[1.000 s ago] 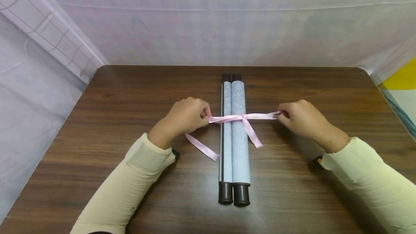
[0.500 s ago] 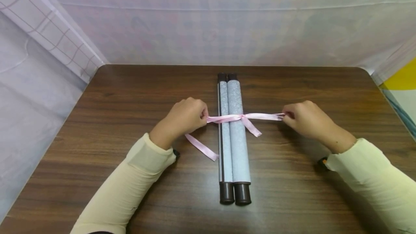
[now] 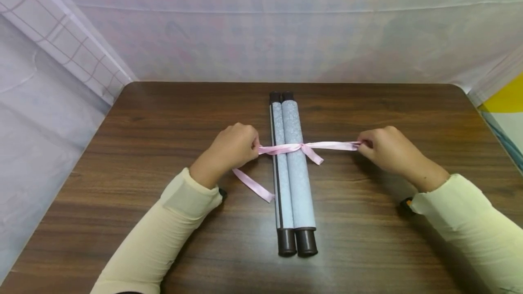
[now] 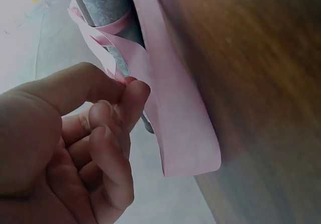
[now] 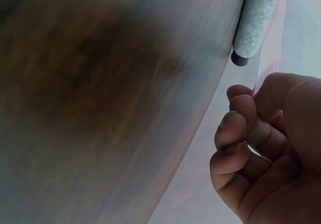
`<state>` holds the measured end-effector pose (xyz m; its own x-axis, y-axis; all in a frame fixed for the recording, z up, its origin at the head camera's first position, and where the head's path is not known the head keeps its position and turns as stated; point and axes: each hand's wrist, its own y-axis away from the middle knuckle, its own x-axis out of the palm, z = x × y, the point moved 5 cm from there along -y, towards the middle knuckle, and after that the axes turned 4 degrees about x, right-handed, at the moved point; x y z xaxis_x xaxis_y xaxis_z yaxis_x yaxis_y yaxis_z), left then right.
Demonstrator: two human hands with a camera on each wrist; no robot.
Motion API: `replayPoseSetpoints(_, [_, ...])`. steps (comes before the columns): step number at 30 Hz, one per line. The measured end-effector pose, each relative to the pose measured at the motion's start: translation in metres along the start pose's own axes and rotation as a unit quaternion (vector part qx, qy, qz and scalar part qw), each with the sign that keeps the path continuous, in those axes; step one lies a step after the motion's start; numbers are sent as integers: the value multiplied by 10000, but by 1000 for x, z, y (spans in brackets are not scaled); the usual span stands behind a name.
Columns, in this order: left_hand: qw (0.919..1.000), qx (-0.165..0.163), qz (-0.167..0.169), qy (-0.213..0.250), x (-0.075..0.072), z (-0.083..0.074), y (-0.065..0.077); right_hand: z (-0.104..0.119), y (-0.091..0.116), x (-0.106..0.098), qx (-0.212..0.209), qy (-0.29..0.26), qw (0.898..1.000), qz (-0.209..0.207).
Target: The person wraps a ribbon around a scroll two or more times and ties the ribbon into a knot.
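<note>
Two pale grey-blue patterned rolls with dark end caps, like a scroll (image 3: 300,185) rolled from both ends, lie side by side on the table. A pink satin ribbon (image 3: 333,145) wraps around their middle, with a knot on the right roll. My left hand (image 3: 233,148) pinches the ribbon between thumb and forefinger, left of the rolls. On the other side my right hand (image 3: 384,151) pinches the other stretch, drawn taut. One short tail hangs below the knot; a longer tail droops under the left hand, its broad pink band (image 4: 180,128) filling the left wrist view.
The brown wood-grain table (image 3: 163,103) has rounded back corners. Pale patterned sheeting (image 3: 261,26) hangs behind it, and white cloth (image 3: 37,103) hangs along the left side. A yellow patch (image 3: 506,96) shows at the far right.
Both hands have drawn slightly apart, the right moving further right. The short tail has shortened and the knot shifted slightly left. The rolls' far ends have swung left.
</note>
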<state>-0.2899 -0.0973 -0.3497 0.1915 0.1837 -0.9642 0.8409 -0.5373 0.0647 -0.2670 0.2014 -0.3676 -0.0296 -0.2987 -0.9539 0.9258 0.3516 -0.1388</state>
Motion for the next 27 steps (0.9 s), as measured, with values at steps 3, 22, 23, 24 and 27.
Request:
replayPoseSetpoints(3, [10000,-42,4,-7,1,1,0,-2,0,0,21,17,10000,-14])
replayPoseSetpoints(22, [9999,-122,86,57,1,3,0,-7,1,-1,288,70,9991,293])
replayPoseSetpoints(23, [9999,-129,96,62,0,3,0,-7,1,-1,308,69,9990,324])
replayPoseSetpoints(24, [9998,-135,105,70,0,3,0,-8,1,-1,324,74,9989,345])
replayPoseSetpoints(27, [9998,-131,109,98,0,3,-1,-9,2,-1,368,87,9986,383])
